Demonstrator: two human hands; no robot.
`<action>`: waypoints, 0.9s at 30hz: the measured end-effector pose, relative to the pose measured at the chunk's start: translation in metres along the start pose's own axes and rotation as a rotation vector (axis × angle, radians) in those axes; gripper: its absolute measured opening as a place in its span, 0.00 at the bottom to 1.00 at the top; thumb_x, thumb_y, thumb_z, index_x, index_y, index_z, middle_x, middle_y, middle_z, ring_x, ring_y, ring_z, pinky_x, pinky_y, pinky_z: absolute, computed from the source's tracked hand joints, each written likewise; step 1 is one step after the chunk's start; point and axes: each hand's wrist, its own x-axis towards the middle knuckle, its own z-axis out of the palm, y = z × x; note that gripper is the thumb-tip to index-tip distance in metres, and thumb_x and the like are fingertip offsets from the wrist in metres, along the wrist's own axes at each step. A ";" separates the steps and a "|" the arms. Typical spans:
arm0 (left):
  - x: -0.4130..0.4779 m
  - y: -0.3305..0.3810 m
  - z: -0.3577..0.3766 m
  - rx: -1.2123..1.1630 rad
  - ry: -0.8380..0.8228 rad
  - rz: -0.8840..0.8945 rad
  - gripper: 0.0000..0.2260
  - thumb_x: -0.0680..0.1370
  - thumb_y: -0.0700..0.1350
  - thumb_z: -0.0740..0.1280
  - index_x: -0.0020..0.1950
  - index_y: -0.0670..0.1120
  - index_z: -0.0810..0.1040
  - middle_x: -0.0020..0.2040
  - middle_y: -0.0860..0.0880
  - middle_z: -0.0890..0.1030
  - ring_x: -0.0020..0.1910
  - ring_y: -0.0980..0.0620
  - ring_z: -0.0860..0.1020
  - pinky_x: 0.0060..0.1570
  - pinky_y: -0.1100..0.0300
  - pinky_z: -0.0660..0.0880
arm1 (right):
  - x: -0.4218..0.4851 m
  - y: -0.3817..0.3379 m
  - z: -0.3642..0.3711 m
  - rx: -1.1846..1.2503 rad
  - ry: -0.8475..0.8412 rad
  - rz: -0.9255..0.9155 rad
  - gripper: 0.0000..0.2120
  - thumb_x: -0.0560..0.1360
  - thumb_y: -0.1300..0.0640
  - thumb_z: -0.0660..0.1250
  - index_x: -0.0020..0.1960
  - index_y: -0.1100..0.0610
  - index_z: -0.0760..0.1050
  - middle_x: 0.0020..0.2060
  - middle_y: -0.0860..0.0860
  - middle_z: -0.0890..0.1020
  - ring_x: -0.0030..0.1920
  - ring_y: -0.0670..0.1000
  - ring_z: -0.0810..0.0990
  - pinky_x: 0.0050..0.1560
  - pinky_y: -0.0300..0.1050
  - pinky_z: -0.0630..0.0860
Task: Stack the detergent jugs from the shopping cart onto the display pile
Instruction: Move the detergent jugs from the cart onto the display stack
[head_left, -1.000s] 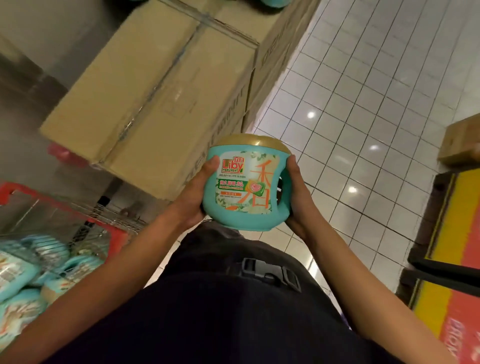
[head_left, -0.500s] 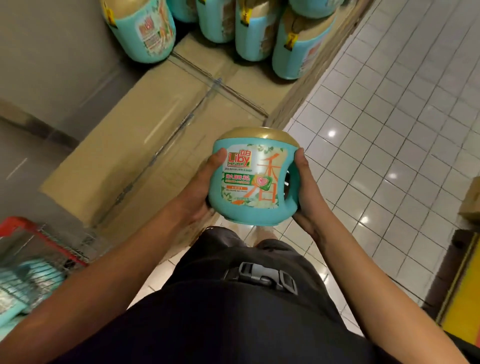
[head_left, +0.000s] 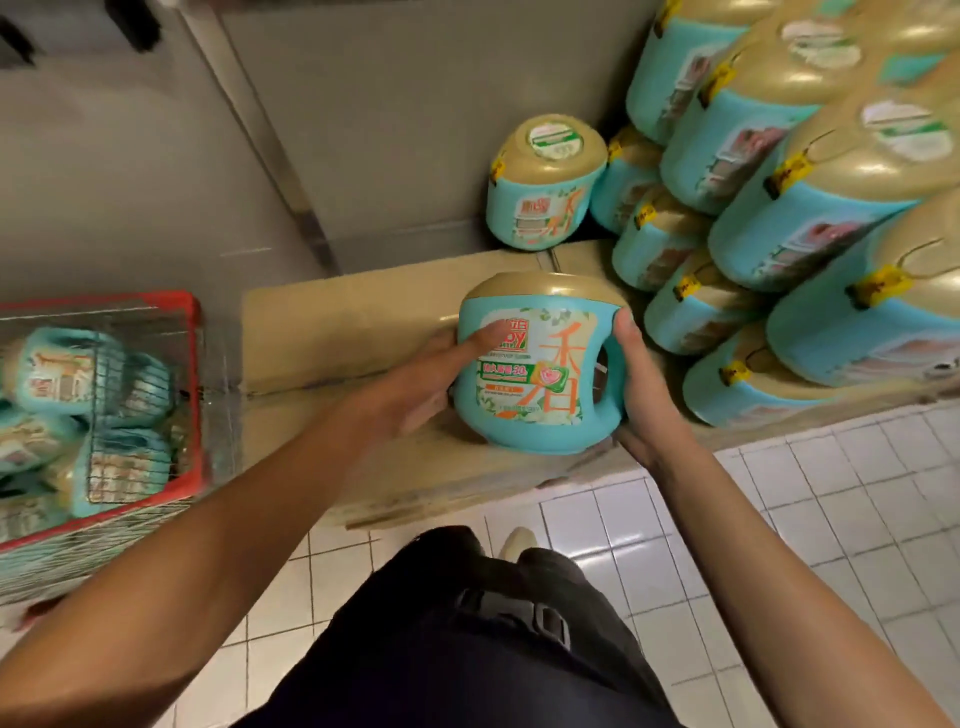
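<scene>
On the left, the red-rimmed wire shopping cart has come back into my view, with several teal detergent jugs lying in it, so there is a good deal left to move. Next to it is the flat top of the tan cardboard carton, which carries the display.

The teal plastic jug with the gold cap was over the floor tiles at waist height half a second ago. Now it is over the carton's front edge, right of centre. I cannot tell whether its base touches the cardboard. I judge this jug is in its final approach.

My left hand holds the jug's left side, thumb laid across the label and fingers hidden behind it. My right hand grips the handle side, thumb up near the cap.

Bare cardboard lies open to the left and behind the jug, up to a single teal jug standing at the carton's back edge by the grey wall. On the right, the stepped pile of teal gold-capped jugs sits just beside my right hand. Room is tight there, and the knuckles could nudge the lowest row.
</scene>
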 end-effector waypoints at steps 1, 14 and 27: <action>0.001 0.010 0.000 0.001 0.024 0.026 0.35 0.73 0.64 0.76 0.75 0.48 0.76 0.67 0.45 0.84 0.66 0.44 0.83 0.71 0.39 0.75 | 0.012 -0.010 -0.002 -0.030 -0.017 -0.024 0.30 0.77 0.30 0.67 0.61 0.57 0.76 0.57 0.60 0.77 0.54 0.62 0.75 0.58 0.51 0.73; 0.051 0.142 -0.007 -0.087 0.144 0.381 0.33 0.72 0.51 0.77 0.74 0.39 0.74 0.63 0.41 0.85 0.61 0.43 0.85 0.55 0.52 0.84 | 0.118 -0.129 0.024 -0.231 0.039 -0.357 0.32 0.81 0.31 0.60 0.74 0.53 0.72 0.67 0.53 0.83 0.68 0.54 0.81 0.72 0.63 0.75; 0.150 0.184 -0.022 -0.106 0.126 0.461 0.42 0.68 0.39 0.83 0.79 0.45 0.68 0.68 0.41 0.82 0.66 0.41 0.82 0.61 0.47 0.82 | 0.188 -0.160 0.023 -0.508 0.139 -0.515 0.51 0.67 0.44 0.84 0.81 0.52 0.59 0.75 0.53 0.68 0.75 0.54 0.72 0.76 0.62 0.72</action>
